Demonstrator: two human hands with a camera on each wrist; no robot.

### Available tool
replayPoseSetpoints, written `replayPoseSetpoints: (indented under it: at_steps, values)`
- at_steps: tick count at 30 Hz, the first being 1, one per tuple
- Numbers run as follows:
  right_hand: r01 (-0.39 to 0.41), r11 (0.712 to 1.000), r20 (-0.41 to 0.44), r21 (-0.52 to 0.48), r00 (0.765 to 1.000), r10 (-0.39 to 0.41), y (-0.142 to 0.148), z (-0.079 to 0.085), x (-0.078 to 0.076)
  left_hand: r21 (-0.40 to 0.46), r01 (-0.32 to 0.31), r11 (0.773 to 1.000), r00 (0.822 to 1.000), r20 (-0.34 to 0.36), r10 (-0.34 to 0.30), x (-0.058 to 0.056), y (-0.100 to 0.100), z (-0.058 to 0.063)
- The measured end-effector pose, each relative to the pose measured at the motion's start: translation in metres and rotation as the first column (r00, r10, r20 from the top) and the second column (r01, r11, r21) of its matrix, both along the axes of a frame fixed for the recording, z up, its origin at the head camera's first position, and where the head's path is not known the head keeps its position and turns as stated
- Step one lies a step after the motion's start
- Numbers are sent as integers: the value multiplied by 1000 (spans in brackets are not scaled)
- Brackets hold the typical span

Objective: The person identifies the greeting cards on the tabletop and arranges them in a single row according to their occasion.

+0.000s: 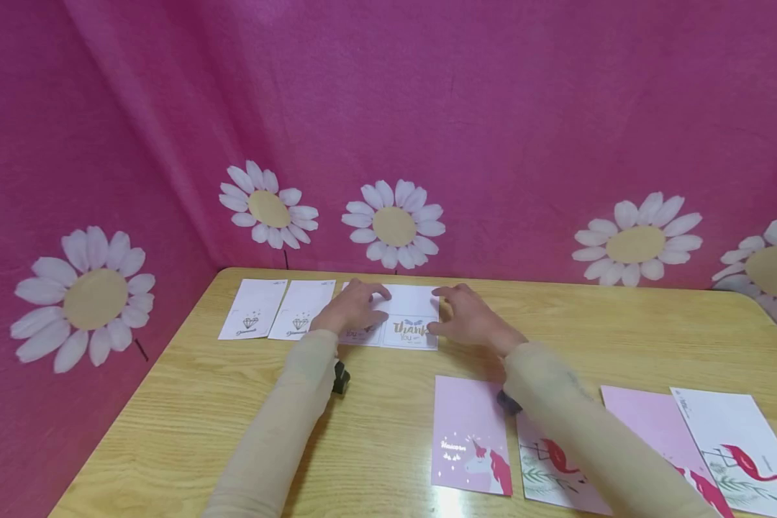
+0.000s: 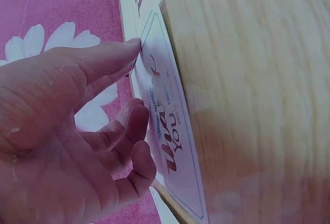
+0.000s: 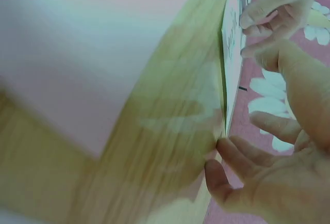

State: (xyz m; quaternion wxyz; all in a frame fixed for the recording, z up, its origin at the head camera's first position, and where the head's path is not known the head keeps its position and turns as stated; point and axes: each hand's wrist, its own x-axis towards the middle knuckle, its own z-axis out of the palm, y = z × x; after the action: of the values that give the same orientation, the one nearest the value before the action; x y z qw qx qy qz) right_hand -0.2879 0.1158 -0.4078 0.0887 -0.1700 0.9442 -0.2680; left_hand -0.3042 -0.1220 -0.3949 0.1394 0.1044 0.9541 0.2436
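Two white "Thank You" cards lie side by side at the back of the table. My left hand rests over the left card, hiding part of it; its thumb and index finger reach the seam between the two. In the left wrist view the fingertips touch that card's surface, fingers loosely bent. At the outer edge of the right card is my right hand, thumb and fingers spread apart along that side. From the right wrist view, its fingertips meet the tabletop by the card's edge.
Two white diamond cards lie flat to the left. Nearer me on the right are a pink unicorn card, a white flamingo card partly under my forearm, another pink card and another flamingo card. A pink daisy-print cloth hangs behind.
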Motion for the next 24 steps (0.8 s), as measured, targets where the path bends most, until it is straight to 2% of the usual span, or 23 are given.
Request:
replayPoseSetpoints:
  at_steps: [3,8,12,16,18,24]
  values:
    - [-47,997,-42,-54,998,45,10,0,2,26,14,1000,1000,-4,-14,-1,-1,0]
    - [-111,991,-86,-81,991,104,27,1,11,103,-2,995,999,-48,7,1,-3,3]
    - [-153,986,-114,-73,983,144,39,5,21,185,69,980,991,-124,-47,5,-3,9]
    - [-183,981,-118,-63,978,174,49,7,35,233,174,957,978,-154,-140,19,0,11]
    - [-184,981,-106,-66,979,176,52,7,43,241,214,947,972,-152,-181,28,3,10]
    - [-264,964,-146,-25,955,258,60,10,66,258,303,917,953,-111,-283,59,12,7]
